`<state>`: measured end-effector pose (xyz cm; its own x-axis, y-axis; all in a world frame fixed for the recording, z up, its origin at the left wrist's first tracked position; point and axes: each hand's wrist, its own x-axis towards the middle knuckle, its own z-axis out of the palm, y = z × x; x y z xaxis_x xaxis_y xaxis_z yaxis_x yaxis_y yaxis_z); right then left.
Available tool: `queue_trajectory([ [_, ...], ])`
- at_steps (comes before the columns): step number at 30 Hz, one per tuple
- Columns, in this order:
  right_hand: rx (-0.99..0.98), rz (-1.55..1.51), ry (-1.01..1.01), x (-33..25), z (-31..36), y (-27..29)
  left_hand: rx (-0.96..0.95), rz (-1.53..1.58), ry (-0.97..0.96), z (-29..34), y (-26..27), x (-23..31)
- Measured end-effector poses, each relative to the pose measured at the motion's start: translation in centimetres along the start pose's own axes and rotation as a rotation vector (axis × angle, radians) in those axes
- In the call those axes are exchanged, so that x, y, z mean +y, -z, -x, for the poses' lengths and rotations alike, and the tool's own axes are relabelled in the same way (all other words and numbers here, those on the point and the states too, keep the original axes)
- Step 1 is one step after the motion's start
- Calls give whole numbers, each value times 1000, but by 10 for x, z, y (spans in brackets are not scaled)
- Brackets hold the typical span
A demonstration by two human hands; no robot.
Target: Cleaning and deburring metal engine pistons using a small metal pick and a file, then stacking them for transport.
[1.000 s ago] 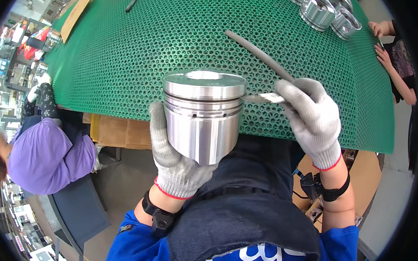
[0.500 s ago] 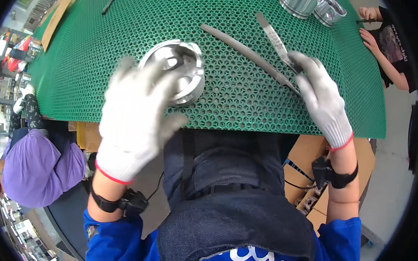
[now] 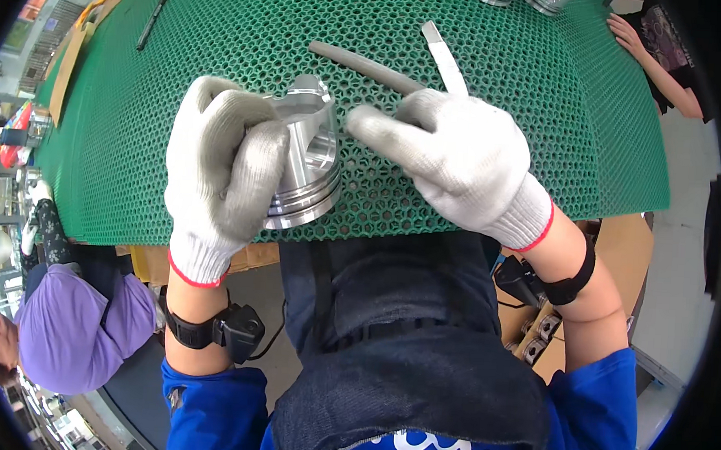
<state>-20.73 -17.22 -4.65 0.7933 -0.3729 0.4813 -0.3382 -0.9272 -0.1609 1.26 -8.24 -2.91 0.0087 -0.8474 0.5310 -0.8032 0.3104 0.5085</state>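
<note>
Brightly polished piston (image 3: 300,161) — grooves (image 3: 309,198) low, round side hole (image 3: 322,151) — left hand (image 3: 217,160) curled against it, right hand (image 3: 466,157) half-bent, grips unclear

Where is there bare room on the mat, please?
Bare mat lies between the pen and the rod, and right of the right hand. It is crowded around the left hand and piston, and where rod and blade reach the right hand.
</note>
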Motion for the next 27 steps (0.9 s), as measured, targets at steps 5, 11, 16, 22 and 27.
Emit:
queue_trajectory([
  [5, -12, -71, -108, -18, 11, -10, 44, -76, -38, 27, 2, 15],
  [11, -544, -902, -594, -24, 31, 11, -109, -315, -133, 68, -10, 53],
  [16, -750, -1973, -1228, -28, 32, 19, -199, -349, -150, 68, -4, 51],
  [22, -164, -1725, -1294, -9, 63, 25, 38, -232, -39, 70, 18, 24],
  [27, -183, -1438, -1032, -15, 45, 39, -90, -122, -248, 48, 7, 50],
])
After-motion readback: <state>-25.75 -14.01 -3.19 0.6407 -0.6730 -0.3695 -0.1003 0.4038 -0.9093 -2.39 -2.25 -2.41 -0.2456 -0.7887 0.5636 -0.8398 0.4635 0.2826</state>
